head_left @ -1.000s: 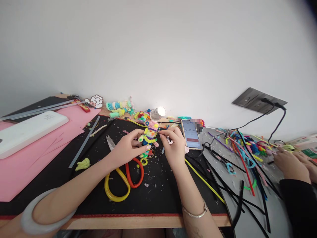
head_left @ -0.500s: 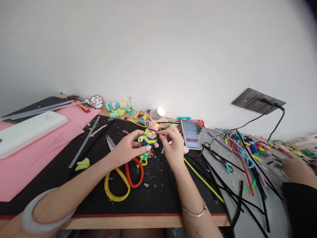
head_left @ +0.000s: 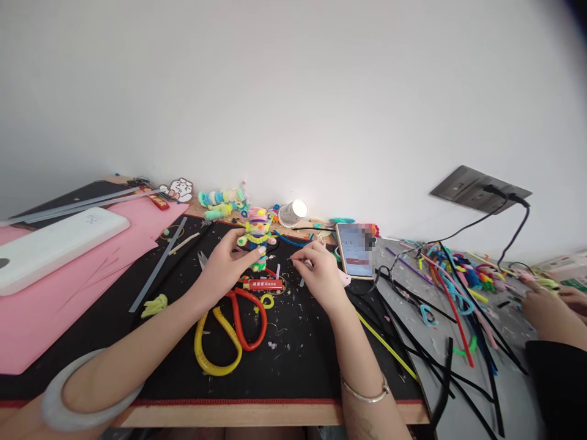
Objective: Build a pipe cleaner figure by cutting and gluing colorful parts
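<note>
My left hand [head_left: 225, 267] pinches a small multicoloured pipe-cleaner doll [head_left: 256, 231] and holds it upright above the black mat [head_left: 293, 360]. A red tag [head_left: 265, 284] hangs below the doll, near the mat. My right hand [head_left: 320, 273] is to the doll's right, low over the mat, fingers pinched together on something too small to make out. A blue pipe cleaner [head_left: 290, 241] runs between the doll and that hand. Scissors with a yellow and a red handle [head_left: 229, 327] lie just in front of both hands.
A phone [head_left: 355, 250] lies right of my right hand. Loose black and coloured pipe cleaners [head_left: 452, 305] cover the grey board at right, where another person's hands [head_left: 548, 308] work. Pink paper [head_left: 64, 287] and a white case [head_left: 50, 244] lie at left. Finished craft pieces [head_left: 222, 200] line the wall.
My left hand has lifted the doll up and to the left, away from my right hand. My right hand has let go of the doll and dropped toward the mat.
</note>
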Demonstrator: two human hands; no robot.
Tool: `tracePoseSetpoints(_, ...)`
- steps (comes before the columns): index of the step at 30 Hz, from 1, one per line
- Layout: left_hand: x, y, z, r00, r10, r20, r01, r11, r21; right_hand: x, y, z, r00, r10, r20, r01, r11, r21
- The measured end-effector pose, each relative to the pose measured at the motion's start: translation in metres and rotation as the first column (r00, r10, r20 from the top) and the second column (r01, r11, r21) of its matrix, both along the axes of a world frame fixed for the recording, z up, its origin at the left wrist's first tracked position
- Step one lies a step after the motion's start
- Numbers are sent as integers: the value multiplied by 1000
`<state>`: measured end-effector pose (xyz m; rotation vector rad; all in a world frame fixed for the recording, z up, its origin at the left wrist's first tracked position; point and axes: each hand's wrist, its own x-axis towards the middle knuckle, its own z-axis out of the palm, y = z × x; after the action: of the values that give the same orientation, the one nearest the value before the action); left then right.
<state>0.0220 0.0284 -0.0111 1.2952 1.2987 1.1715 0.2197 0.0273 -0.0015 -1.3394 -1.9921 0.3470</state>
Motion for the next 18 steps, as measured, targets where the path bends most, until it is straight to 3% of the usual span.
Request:
tracePoseSetpoints(5, -2, 4, -6, 997, 64, 48, -67, 996, 53, -5, -4, -3, 982, 126, 143, -106, 985, -140)
tracePoseSetpoints(11, -1, 4, -6, 993, 70, 93, -77, 994, 74, -17, -10, -5, 964, 220, 151, -184, 958, -220)
tracePoseSetpoints(15, -1, 4, -7, 993, 81, 86, -88, 993, 75, -12, -6, -4, 989, 139, 60, -129, 981, -144)
tracePoseSetpoints(18, -1, 4, -7, 993, 97, 73, -102, 993, 60, -5, -3, -3, 994, 47, 96, -37, 994, -103)
